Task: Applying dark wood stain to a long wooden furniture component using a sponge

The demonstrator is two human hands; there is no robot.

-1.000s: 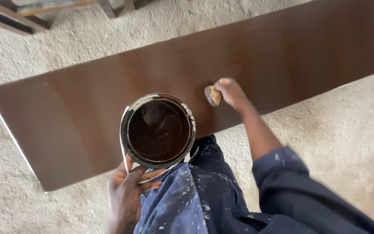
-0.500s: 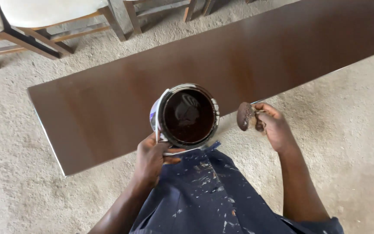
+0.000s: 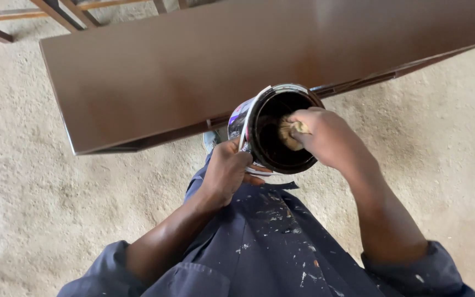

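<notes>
My left hand grips the side of a round metal can of dark brown liquid, tilted toward my right. My right hand holds a small tan pad or rag and reaches into the can's open mouth. Just beyond the can lies a long board with a glossy dark brown coat, raised a little above the sandy floor. My paint-spattered blue overalls fill the lower middle of the view.
Coarse sandy ground surrounds the board. Wooden chair or bench legs stand beyond the board's far left corner. A shoe tip shows under the board's near edge beside the can.
My right hand moved from beside the can into its mouth with the pad. The can tilted toward that hand. The view shifted closer to the board.
</notes>
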